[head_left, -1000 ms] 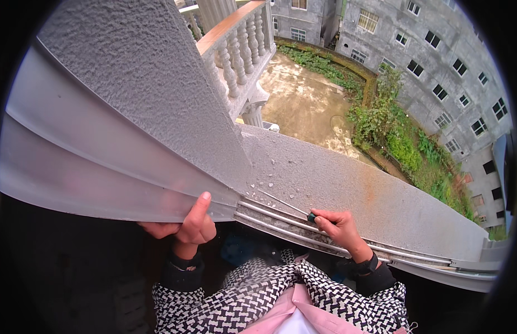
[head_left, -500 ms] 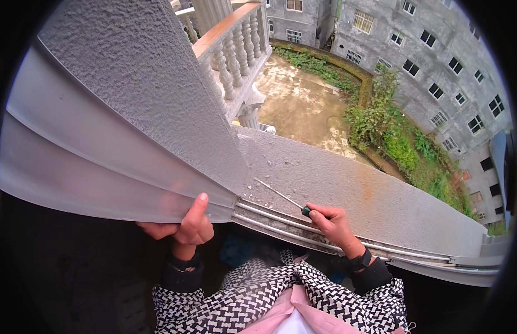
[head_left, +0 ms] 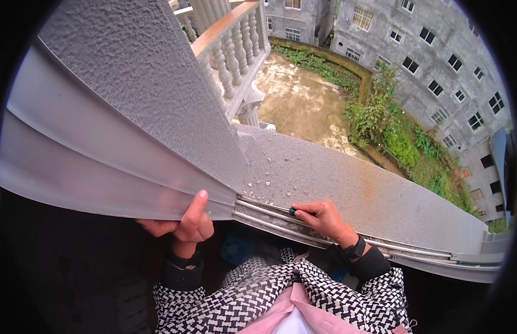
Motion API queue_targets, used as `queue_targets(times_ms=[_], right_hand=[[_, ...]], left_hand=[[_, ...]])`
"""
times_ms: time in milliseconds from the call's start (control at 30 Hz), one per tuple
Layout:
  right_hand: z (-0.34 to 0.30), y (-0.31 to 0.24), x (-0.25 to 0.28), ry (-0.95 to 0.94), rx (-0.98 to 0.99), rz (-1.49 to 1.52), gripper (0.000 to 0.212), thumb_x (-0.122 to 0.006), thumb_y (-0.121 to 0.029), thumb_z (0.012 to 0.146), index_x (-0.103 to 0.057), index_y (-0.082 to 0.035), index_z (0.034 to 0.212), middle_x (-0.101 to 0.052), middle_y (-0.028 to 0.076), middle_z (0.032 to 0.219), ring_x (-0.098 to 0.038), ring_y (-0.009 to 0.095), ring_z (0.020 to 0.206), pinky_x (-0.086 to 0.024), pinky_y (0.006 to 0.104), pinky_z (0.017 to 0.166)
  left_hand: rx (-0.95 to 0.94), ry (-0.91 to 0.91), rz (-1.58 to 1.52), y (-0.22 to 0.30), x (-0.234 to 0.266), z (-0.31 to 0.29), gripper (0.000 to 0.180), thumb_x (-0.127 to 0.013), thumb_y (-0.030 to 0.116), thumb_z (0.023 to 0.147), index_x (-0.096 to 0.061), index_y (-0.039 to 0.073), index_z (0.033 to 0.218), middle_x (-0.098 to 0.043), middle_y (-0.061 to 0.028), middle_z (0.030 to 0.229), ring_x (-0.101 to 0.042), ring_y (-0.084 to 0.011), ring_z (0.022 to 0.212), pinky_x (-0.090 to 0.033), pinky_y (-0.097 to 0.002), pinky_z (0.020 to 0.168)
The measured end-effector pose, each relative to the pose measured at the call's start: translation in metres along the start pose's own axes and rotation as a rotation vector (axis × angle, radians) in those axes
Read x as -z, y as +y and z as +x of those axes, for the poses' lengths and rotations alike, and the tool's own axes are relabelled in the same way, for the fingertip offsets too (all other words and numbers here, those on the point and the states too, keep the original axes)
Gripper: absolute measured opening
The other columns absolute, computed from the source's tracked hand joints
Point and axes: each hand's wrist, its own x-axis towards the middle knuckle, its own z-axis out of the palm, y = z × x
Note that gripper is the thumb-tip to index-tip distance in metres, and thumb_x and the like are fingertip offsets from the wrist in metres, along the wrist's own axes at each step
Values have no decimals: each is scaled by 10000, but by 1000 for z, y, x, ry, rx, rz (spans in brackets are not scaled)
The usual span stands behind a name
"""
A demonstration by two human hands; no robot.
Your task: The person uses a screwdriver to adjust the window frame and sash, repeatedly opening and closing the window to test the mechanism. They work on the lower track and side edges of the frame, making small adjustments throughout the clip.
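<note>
Your right hand [head_left: 323, 217] was over the far side of the pale two-railed track [head_left: 269, 220], its grip closed with thumb and fingers on the green handle of a screwdriver [head_left: 292, 211]. The screwdriver was low at the track's far edge, toward its left end, and its thin shaft was hard to make out there. Your left hand [head_left: 195, 226] was just off the track's left end, against the lower edge of the grey metal frame [head_left: 102, 161], thumb upright over the face; part of its fingers was hidden, so I could not tell whether that grip was clasping the edge. The frame rose away from the track's left end, and a rough grey wall [head_left: 141, 83] stood beyond that same end. Just past the track ran the ledge [head_left: 319, 167], with loose crumbs [head_left: 268, 183] near the track's left end and a rust-coloured stain [head_left: 368, 181] beyond its middle. Well beyond the track were a balustrade [head_left: 237, 50], a courtyard [head_left: 303, 92], green plants [head_left: 400, 139] and a grey building [head_left: 403, 46].
</note>
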Motion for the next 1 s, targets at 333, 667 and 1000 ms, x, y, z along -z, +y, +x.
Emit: queue_targets(times_ms=[333, 667, 1000], right_hand=[[-38, -1, 28, -25, -118, -29, 241, -753, -196, 934, -788, -97, 1151, -765, 158, 909, -745, 241, 721, -547, 342, 622], [-21, 3, 14, 67, -284, 435, 247, -715, -163, 986, -767, -68, 1208, -758, 23, 816, -645, 96, 655, -513, 283, 590], [-63, -27, 73, -30, -169, -50, 220, -749, -124, 934, -783, -48, 1137, -783, 161, 929, -729, 167, 735, -556, 284, 687]], left_hand=[[13, -7, -3, 1, 0, -1, 318, -455, 106, 949, -718, 178, 1112, 17, -327, 1652, -25, -586, 1529, -182, -777, 1148], [5, 28, -4, 2, 0, 2, 305, -459, 96, 935, -709, 165, 1097, -30, -310, 1650, -77, -590, 1513, -200, -776, 1138], [11, 28, 11, 2, 0, 0, 305, -462, 110, 930, -720, 173, 1082, -129, -307, 1605, -189, -567, 1479, -274, -739, 1132]])
